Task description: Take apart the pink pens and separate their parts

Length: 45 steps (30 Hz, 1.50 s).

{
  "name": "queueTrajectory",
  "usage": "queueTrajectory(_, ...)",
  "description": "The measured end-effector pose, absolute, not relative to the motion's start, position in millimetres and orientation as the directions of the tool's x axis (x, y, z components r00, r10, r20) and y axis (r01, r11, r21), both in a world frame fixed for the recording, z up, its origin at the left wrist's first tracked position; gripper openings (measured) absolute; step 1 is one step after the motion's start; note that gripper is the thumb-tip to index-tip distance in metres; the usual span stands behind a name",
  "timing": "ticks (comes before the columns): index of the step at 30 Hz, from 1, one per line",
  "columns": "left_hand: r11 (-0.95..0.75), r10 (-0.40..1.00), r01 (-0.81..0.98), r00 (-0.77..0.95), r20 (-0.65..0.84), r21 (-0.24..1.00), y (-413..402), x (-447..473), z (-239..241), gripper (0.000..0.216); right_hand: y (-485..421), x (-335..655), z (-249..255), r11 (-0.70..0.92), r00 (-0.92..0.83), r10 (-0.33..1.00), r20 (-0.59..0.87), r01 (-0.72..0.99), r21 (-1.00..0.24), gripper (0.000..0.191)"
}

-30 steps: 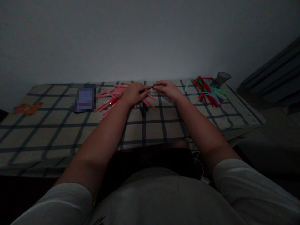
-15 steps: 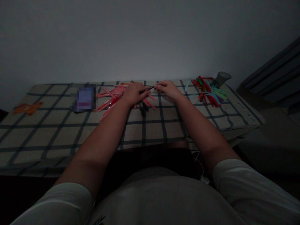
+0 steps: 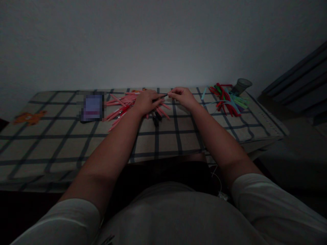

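Note:
A thin dark stick (image 3: 165,95), like a slim pen, spans the gap between my hands just above the table. My right hand (image 3: 184,97) pinches its right end between thumb and fingertips. Around its left part, the fingers of my left hand (image 3: 145,102) are closed, palm down. Under and beside that hand lies a loose heap of pink pencil-like sticks (image 3: 122,101), some with red or silvery parts. Black rounded ends (image 3: 155,121), perhaps scissor handles, poke out below my left hand; the rest of them is hidden.
A checked cloth (image 3: 168,137) covers the table, which stands against a wall. To the left are a phone-like device (image 3: 92,107), partly blurred, and an orange cut-out (image 3: 30,117). Coloured strips (image 3: 227,102) and a tipped clear cup (image 3: 241,86) lie on the right.

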State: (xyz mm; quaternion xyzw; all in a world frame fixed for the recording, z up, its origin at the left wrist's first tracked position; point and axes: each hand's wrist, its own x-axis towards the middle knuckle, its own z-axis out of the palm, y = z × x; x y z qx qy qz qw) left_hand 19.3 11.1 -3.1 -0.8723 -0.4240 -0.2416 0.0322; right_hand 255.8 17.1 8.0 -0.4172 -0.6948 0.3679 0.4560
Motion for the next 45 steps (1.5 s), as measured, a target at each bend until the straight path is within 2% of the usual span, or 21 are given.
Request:
queueTrajectory(10,-0.585,0.769,0.799,0.490,0.410,0.142,5.4,21.5,2.7,0.048,34.4,257.8,-7.3,0.408,-0.319,0.885,0.340,0.175,-0.896,0.025)
queueTrajectory(17,-0.602,0.761,0.783,0.504,0.409,0.156,3.3,22.3,4.3,0.049,39.7,260.5,-13.3,0.415,-0.332,0.882,0.336,0.208,-0.886,0.035)
queueTrajectory(20,-0.588,0.772,0.791,0.485,0.411,0.169,2.2,23.7,5.8,0.050,44.4,268.2,-11.7,0.438,-0.307,0.885,0.351,0.290,-0.851,0.040)
queueTrajectory(23,-0.577,0.782,0.794,0.469,0.412,0.191,2.0,24.5,6.7,0.050,49.0,281.5,-7.9,0.472,-0.241,0.881,0.406,0.484,-0.737,0.038)
queueTrajectory(26,-0.576,0.786,0.791,0.467,0.405,0.205,3.1,24.0,5.9,0.050,49.2,294.3,-5.4,0.445,-0.206,0.870,0.449,0.719,-0.533,0.036)
queueTrajectory(29,-0.578,0.784,0.790,0.469,0.407,0.204,4.6,23.2,4.1,0.049,44.5,299.9,-6.7,0.395,-0.259,0.889,0.378,0.852,-0.345,0.041)
queueTrajectory(33,-0.572,0.787,0.798,0.467,0.402,0.192,5.4,23.4,3.3,0.048,36.7,297.5,-10.5,0.372,-0.322,0.909,0.264,0.914,-0.164,0.046)
queueTrajectory(37,-0.571,0.792,0.799,0.474,0.385,0.190,5.2,24.1,4.4,0.048,33.7,294.8,-10.7,0.342,-0.318,0.925,0.208,0.935,-0.091,0.048)
queueTrajectory(45,-0.583,0.784,0.791,0.486,0.385,0.187,4.3,23.3,4.9,0.049,32.6,293.9,-8.4,0.311,-0.289,0.936,0.200,0.946,-0.091,0.045)
